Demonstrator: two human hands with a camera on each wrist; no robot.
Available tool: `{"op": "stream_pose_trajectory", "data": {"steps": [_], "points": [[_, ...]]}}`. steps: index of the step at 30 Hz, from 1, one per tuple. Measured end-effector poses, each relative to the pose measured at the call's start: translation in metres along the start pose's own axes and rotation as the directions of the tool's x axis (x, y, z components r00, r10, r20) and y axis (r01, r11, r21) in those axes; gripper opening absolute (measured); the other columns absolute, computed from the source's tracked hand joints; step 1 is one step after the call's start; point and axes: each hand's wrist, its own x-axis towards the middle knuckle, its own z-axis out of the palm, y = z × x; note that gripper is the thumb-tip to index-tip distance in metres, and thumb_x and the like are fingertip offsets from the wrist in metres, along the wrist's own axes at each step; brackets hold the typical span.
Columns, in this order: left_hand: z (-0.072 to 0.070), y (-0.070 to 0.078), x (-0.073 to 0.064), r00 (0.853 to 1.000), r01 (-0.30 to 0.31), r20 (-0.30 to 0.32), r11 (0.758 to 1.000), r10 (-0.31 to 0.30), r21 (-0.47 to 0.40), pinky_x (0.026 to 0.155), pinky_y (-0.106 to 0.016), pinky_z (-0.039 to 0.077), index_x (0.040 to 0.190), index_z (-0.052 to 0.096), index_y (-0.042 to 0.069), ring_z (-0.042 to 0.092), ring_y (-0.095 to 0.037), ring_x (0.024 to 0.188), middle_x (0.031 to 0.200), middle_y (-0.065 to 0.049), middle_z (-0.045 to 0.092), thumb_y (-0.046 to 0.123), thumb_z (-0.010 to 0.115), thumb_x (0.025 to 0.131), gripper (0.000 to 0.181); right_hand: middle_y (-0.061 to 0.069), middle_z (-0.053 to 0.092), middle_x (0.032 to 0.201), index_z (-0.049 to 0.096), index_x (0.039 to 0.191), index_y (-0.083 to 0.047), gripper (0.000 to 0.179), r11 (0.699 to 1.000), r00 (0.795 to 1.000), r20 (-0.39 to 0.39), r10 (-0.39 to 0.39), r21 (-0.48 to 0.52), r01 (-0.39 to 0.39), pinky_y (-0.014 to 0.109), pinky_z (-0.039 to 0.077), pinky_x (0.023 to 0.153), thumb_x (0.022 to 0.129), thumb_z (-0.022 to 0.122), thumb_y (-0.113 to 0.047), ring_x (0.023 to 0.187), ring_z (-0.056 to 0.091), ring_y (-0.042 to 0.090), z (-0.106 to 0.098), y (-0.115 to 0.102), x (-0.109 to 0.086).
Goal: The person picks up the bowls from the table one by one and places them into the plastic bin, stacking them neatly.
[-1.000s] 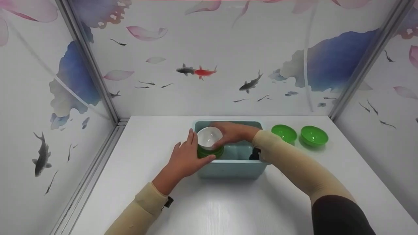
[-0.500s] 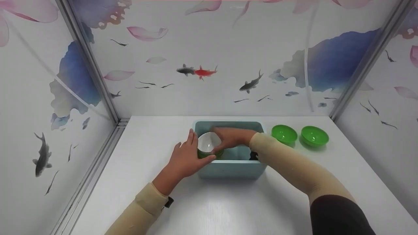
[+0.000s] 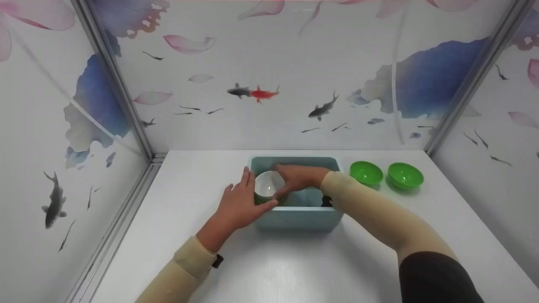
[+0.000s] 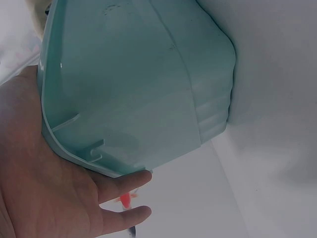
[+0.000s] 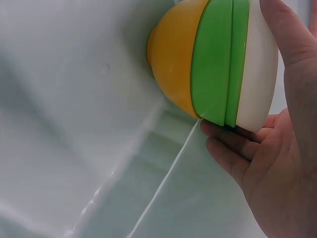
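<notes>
While the left hand [image 3: 238, 204] lies against the left end of the blue-green bin [image 3: 299, 219], fingers straight and thumb at the front rim, the right hand [image 3: 301, 176] holds the white bowl [image 3: 268, 182] inside it, as the head view shows. Seating that bowl level, with a light, even press, seems the sound way to do this step. On the table [image 3: 269, 269], right of the bin, stand a green bowl [image 3: 366, 172] and a second green bowl [image 3: 405, 175]. The wall's printed fish [image 3: 264, 93] carry no lettering.

In the left wrist view, the palm meets the rim with fingers extended; gentle steadying should suffice. Small dark marks [image 4: 112, 9] on the bin cannot be read.

In the right wrist view, the white bowl is nested in two green bowls [image 5: 213, 62], above an orange bowl [image 5: 176, 57]. The fingertips reach close to the lower rims, so easing them clear before letting go would likely spare the stack a tug. No brand or label shows.
</notes>
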Motion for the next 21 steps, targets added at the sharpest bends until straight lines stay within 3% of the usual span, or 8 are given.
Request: {"op": "stream_pose_trajectory", "data": {"steps": [7, 14, 21], "points": [[-0.0005, -0.0002, 0.0002, 1.0, -0.003, -0.008, 1.0, 0.003, -0.005, 0.13, -0.065, 0.023, 0.175, 0.017, -0.002, 0.04, -0.034, 0.161, 0.184, -0.021, 0.01, 0.089, 0.049, 0.097, 0.125, 0.015, 0.064, 0.139, 0.045, 0.158, -0.002, 0.105, 1.0, 1.0, -0.01, 0.013, 0.021, -0.013, 0.051, 0.053, 0.108, 0.087, 0.09, -0.064, 0.122, 0.063, 0.03, -0.0008, -0.0002, -0.0003], [0.0002, 0.0004, -0.0002, 1.0, 0.002, -0.004, 1.0, -0.002, -0.007, 0.13, -0.065, 0.023, 0.175, 0.017, -0.002, 0.039, -0.034, 0.162, 0.184, -0.02, 0.009, 0.091, 0.048, 0.096, 0.126, 0.016, 0.061, 0.145, 0.04, 0.164, -0.003, 0.109, 0.999, 0.999, 0.012, 0.032, 0.04, -0.033, 0.053, 0.05, 0.113, 0.087, 0.089, -0.064, 0.133, 0.062, 0.037, -0.0003, 0.0003, 0.0002], [-0.0002, -0.0001, 0.0001, 1.0, -0.008, -0.007, 1.0, 0.008, 0.004, 0.129, -0.065, 0.025, 0.175, 0.018, -0.002, 0.039, -0.034, 0.162, 0.184, -0.021, 0.011, 0.089, 0.048, 0.098, 0.124, 0.014, 0.064, 0.141, 0.047, 0.157, -0.005, 0.1, 1.0, 0.999, 0.024, 0.03, 0.007, -0.03, 0.051, 0.051, 0.111, 0.086, 0.09, -0.062, 0.123, 0.062, 0.029, -0.0046, -0.003, 0.0006]]}}
